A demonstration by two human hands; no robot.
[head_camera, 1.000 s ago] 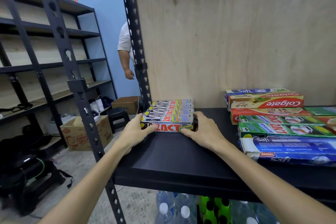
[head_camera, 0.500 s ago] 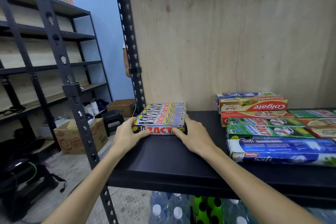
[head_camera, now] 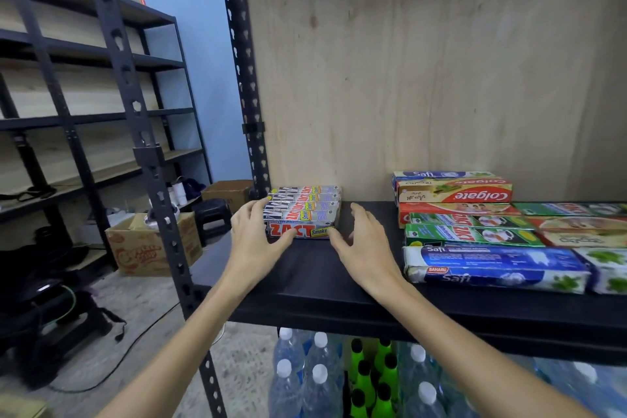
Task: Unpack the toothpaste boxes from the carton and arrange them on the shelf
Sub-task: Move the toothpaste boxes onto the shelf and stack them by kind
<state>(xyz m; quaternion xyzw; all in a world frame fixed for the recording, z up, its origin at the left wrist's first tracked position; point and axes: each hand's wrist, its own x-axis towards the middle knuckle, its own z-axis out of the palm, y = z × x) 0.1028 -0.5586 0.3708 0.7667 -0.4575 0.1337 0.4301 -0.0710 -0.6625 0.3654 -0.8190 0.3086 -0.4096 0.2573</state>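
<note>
A bundle of silver-and-red Zact toothpaste boxes (head_camera: 307, 214) lies flat at the back left of the black shelf (head_camera: 305, 285), against the plywood back panel. My left hand (head_camera: 256, 241) rests against the bundle's left end with its fingers spread and its thumb by the front face. My right hand (head_camera: 364, 248) hovers just right of the bundle, fingers apart, only the thumb near its front right corner. More toothpaste boxes lie on the right: Colgate (head_camera: 454, 192), green Zact (head_camera: 475, 236) and blue Safi (head_camera: 492, 265).
A black perforated upright post (head_camera: 149, 163) stands left of my left arm. Below the shelf are water bottles (head_camera: 315, 380) and green bottles (head_camera: 369, 377). On the floor to the left sit an open printed carton (head_camera: 149, 248), a dark stool (head_camera: 213, 217) and a brown box (head_camera: 230, 192).
Both hands were pressed against the ends of the Zact bundle. Now my right hand has come off it and opened, and my left hand has loosened. The bundle stays put.
</note>
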